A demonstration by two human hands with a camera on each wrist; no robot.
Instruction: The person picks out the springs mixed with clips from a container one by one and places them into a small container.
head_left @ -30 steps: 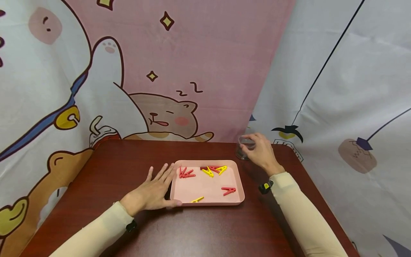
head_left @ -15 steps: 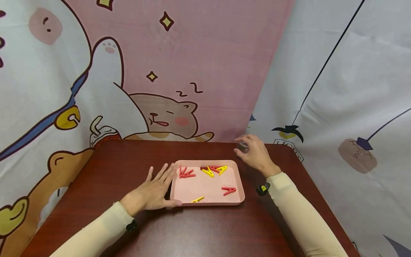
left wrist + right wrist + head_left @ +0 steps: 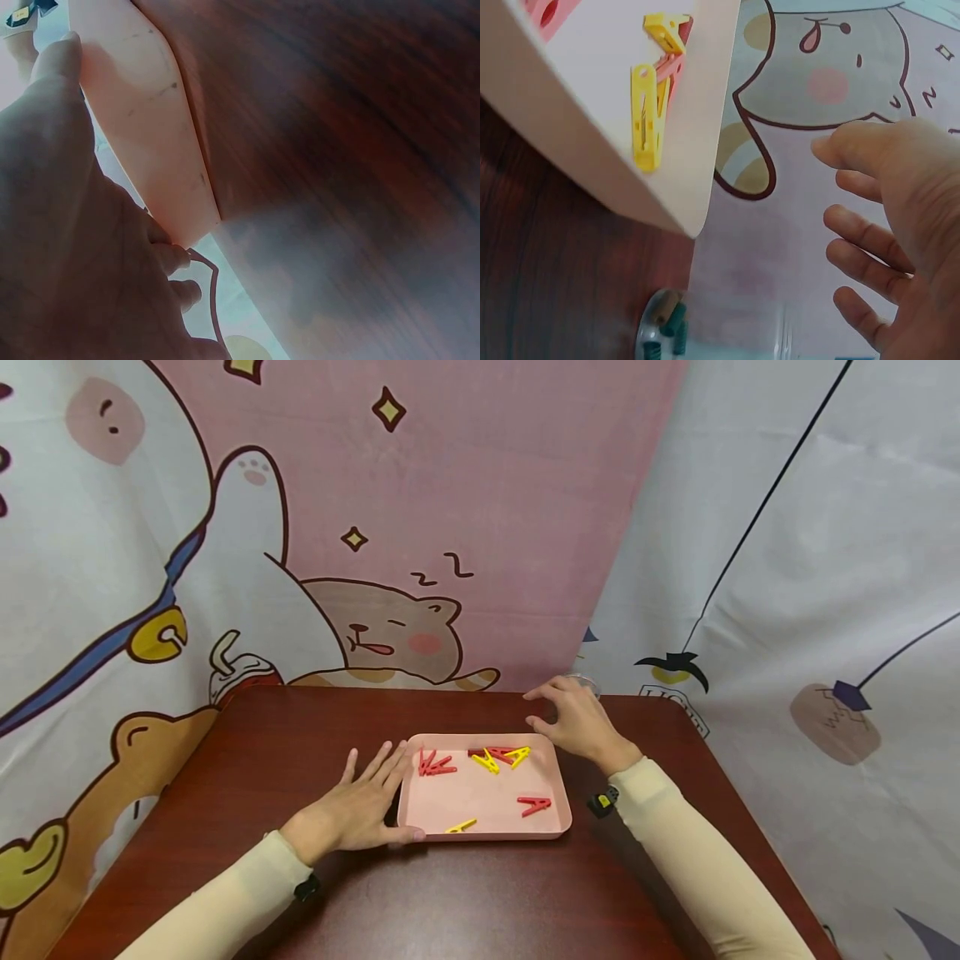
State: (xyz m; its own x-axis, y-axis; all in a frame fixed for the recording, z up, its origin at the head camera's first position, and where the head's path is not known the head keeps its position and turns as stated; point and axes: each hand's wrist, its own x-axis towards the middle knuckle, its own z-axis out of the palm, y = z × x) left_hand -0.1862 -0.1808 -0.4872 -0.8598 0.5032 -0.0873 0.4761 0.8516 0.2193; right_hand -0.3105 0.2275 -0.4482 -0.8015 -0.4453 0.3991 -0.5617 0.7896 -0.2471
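Note:
My left hand, fingers spread and straight, rests along the left side of a pink tray, thumb at its front corner. Inside the tray lie several red and yellow clothespins: a red cluster at the back left, a mixed group with a yellow clothespin at the back, a red clothespin at the right and a yellow clothespin by the front. Behind the tray's back right corner, my right hand holds nothing, thumb and fingers apart. Mostly hidden behind it stands a clear cup.
Several small green and brown pieces show inside the cup in the right wrist view. The dark wooden table ends at a printed cloth backdrop close behind the cup. Another cloth wall hangs on the right.
My right hand has left the clear cup and moved left and slightly nearer, toward the tray's back right corner. The left hand, tray and clothespins have not moved.

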